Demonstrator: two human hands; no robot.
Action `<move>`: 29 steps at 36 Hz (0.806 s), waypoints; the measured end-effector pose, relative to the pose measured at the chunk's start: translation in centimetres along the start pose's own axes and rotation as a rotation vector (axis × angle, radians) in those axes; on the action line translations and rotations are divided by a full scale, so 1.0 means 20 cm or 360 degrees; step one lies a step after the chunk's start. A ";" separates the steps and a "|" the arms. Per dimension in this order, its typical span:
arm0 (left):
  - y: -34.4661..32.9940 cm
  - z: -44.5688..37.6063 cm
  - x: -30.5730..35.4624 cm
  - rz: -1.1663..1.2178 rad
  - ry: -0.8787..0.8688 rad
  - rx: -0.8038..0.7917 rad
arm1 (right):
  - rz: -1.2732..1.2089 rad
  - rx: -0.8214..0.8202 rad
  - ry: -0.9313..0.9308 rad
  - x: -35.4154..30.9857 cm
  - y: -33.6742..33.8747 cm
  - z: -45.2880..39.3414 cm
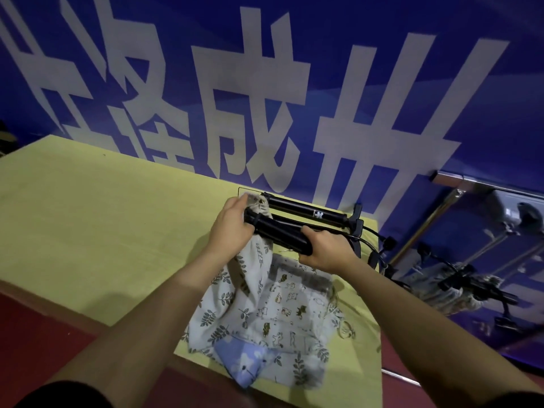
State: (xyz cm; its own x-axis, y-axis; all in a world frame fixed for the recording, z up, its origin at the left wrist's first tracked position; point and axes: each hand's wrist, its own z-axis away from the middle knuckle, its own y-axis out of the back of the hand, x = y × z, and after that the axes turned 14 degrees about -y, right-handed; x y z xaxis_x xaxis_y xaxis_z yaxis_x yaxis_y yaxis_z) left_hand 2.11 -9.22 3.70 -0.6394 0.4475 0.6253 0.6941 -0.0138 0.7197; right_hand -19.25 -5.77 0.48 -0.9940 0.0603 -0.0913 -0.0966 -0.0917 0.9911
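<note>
The pump [279,231] could jam at the mouth of the leaf bag [253,278]. The cloth is bunched over one end only, and if that rim goes slack during a push, the end would likely catch a fold and drag the bag along rather than slide in. The pump's other end sits close to a second pump [309,209] lying just behind it by the surface's [88,216] far edge. A careless swing could knock or hook the two together.

The left grip [232,222] is clenched on the bag's rim and the pump end inside it. The right grip [326,251] is wrapped round the barrel, fingers curled over the top. The pump is held just above the surface near its far right corner, and the bag's tail drapes onto other bags [294,307] by the near edge.
</note>
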 end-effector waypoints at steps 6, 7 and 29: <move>-0.03 0.04 0.06 -0.0553 -0.0324 -0.0186 | 0.0402 0.0203 0.0187 -0.06 0.05 -0.04; -0.03 0.04 0.07 -0.0619 -0.0345 -0.0188 | 0.0454 0.0247 0.0219 -0.07 0.07 -0.04; -0.16 -0.06 0.06 -0.0184 -0.0097 -0.0114 | 0.0559 0.1395 0.0733 -0.02 0.24 -0.07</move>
State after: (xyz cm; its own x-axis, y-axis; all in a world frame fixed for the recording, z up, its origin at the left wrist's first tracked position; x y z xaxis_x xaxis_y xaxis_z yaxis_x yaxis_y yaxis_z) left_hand -1.19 -9.67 2.45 -0.6908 0.5034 0.5190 0.5902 -0.0219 0.8069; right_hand -19.39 -7.60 5.05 -0.9000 -0.2312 0.3695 0.0892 0.7320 0.6754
